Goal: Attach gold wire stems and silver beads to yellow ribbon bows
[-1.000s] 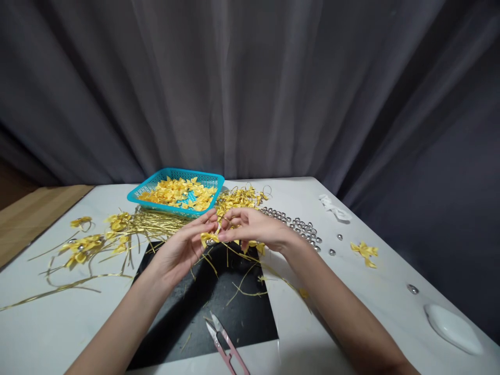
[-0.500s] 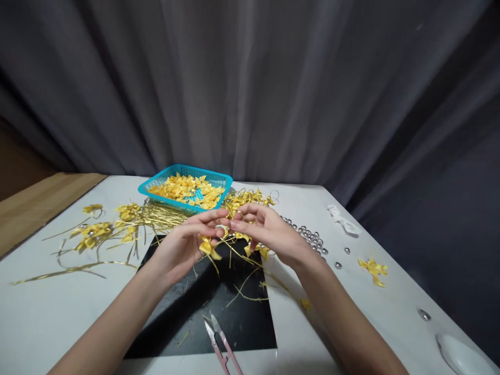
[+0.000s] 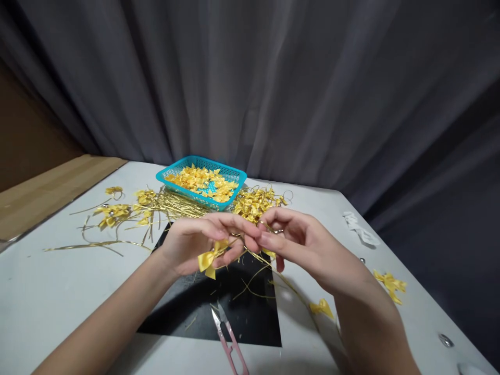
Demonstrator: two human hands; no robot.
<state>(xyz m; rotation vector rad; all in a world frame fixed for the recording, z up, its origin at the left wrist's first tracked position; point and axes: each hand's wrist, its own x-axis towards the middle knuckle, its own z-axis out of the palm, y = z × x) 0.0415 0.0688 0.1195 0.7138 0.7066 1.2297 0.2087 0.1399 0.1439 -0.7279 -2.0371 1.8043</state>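
In the head view my left hand is closed around thin gold cord, and a yellow ribbon bow hangs at its fingers. My right hand pinches gold cord between thumb and fingers, its fingertips meeting those of the left. Strands of the cord trail down to the right, with another yellow bow lying by my right forearm. Beneath the hands is a black mat. Pink-handled thread snips lie across its front edge, blades pointing away from me.
A blue basket of yellow bows stands at the back. Beside it are a pile of bows and a bundle of gold cords. Loose bows lie at left, others at right, near a crumpled white item and silver beads.
The view has shifted, so the table things appear moved. My hands stay together at the cord, with the fingers slightly rearranged; my right hand now hides most of the silver beads.
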